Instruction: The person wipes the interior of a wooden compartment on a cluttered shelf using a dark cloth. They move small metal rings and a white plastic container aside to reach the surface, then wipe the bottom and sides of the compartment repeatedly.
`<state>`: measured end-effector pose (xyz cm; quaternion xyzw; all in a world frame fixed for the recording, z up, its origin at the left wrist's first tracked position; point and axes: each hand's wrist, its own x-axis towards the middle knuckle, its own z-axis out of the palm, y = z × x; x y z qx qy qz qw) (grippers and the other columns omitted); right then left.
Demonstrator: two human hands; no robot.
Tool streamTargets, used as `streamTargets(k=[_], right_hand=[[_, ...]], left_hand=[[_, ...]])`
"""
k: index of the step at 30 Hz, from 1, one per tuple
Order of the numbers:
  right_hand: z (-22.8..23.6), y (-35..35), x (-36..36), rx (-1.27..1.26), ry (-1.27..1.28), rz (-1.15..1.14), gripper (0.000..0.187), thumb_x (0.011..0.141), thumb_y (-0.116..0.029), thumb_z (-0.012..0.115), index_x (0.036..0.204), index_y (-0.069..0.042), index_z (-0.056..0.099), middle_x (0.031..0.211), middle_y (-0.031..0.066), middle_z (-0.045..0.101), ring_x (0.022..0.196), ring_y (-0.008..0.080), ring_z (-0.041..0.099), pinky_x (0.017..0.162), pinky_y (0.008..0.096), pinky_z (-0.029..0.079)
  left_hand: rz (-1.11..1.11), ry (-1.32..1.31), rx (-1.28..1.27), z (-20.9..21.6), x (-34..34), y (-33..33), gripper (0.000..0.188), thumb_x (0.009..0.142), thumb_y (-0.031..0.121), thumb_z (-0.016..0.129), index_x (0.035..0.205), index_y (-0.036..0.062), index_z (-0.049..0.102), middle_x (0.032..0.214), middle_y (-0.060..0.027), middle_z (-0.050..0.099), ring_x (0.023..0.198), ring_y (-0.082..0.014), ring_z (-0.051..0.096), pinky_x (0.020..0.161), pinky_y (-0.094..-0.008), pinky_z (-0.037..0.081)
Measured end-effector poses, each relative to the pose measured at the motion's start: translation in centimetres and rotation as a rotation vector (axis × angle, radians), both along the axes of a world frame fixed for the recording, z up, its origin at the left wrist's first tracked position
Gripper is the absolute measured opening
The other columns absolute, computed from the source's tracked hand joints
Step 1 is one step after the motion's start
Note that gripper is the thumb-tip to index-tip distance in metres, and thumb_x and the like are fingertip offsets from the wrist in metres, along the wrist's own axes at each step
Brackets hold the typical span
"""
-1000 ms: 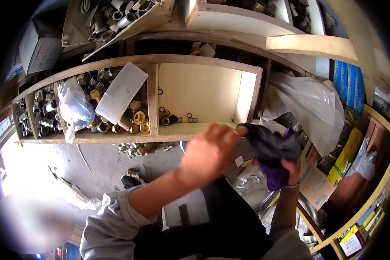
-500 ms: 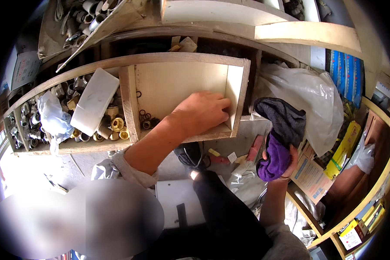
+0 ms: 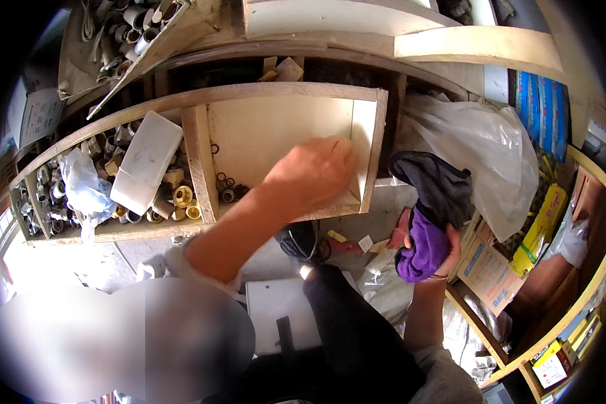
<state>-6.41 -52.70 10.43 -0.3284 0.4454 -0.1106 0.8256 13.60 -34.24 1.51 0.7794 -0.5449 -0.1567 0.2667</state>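
Observation:
My left hand [image 3: 313,167] is inside the pale, wide compartment of a wooden drawer [image 3: 296,89], close to its right wall. Its fingers are curled and slightly smeared by motion, and whatever they hold is hidden beneath them. Several small dark rings [image 3: 227,192] lie in the compartment's near left corner, left of my forearm. Outside the drawer, on the right, my right hand [image 3: 454,252] is wrapped round a bunched cloth, purple [image 3: 424,246] in its lower part and dark grey [image 3: 444,192] above.
Metal and brass pipe fittings [image 3: 183,196] fill the drawer's left compartments, with a translucent plastic box [image 3: 146,163] and a plastic bag [image 3: 87,188] on top. A large clear plastic bag [image 3: 481,148], a cardboard box [image 3: 491,276] and wooden shelving [image 3: 565,323] stand at the right.
My left hand has drawn slightly back from the compartment's right wall, its fingers more tucked under. My right hand keeps hold of the cloth in nearly the same place.

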Motion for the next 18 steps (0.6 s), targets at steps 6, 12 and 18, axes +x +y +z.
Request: streamTargets(k=[6,12,18], right_hand=[[-0.5,-0.9,-0.8,-0.179,0.095,0.125,0.049,0.092,-0.038,0.049,0.125,-0.002,0.054,0.114,0.0156,0.063,0.080,0.0286,0.063,0.061,0.0419,0.050],[0.4,-0.7,-1.8,-0.874,0.232,0.176,0.061,0.084,-0.027,0.059,0.135,0.003,0.047,0.126,0.0171,0.059,0.113,0.0317,0.060,0.098,0.0409,0.048],[3.5,5.6,10.2,-1.476,-0.094,0.919,0.053,0.073,-0.008,0.075,0.121,0.001,0.057,0.122,0.0231,0.059,0.111,0.0355,0.059,0.096,0.0423,0.046]], left_hand=[[0.061,0.214,-0.332,5.6,-8.8,1.3,0.020,0.076,0.013,0.066,0.093,0.0031,0.066,0.110,-0.0137,0.062,0.092,-0.0257,0.064,0.089,-0.0362,0.053],[0.197,0.035,-0.251,6.2,-5.6,8.8,0.036,0.073,0.012,0.066,0.109,0.0079,0.067,0.071,0.0027,0.059,0.068,-0.0122,0.060,0.089,-0.0290,0.045],[0.604,-0.395,-0.242,5.2,1.2,16.8,0.020,0.077,0.011,0.066,0.096,0.0108,0.072,0.083,0.0016,0.062,0.072,-0.0153,0.056,0.071,-0.0305,0.044]])
